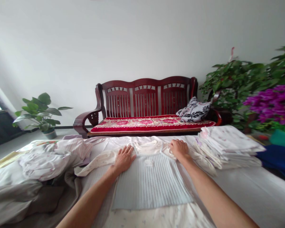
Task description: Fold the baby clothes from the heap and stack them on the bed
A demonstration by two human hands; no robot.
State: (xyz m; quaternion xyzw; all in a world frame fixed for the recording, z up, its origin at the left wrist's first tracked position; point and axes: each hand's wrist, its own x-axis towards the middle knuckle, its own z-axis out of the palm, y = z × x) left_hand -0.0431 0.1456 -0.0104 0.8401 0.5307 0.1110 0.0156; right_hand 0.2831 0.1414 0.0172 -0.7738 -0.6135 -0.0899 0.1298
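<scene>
A long-sleeved top (pixel 154 180) is spread out in front of me, with a pale blue ribbed vest-shaped body, a white neckline and cream patterned sleeves and hem. My left hand (pixel 124 158) lies flat on its left shoulder, fingers stretched out over the cloth. At the opposite shoulder, beside the collar, my right hand (pixel 179 148) has its fingers curled down onto the fabric. The left sleeve (pixel 97 161) extends outward past my left wrist. Part of the right sleeve (pixel 203 163) shows beyond my right forearm.
Crumpled clothes (pixel 47 158) are heaped on the left of the white-covered surface (pixel 256 190). A folded stack of white clothes (pixel 230 145) stands on the right. Behind are a wooden bench (pixel 144 98) with a patterned pillow (pixel 194 109), a potted plant (pixel 41 114) and purple flowers (pixel 273 103).
</scene>
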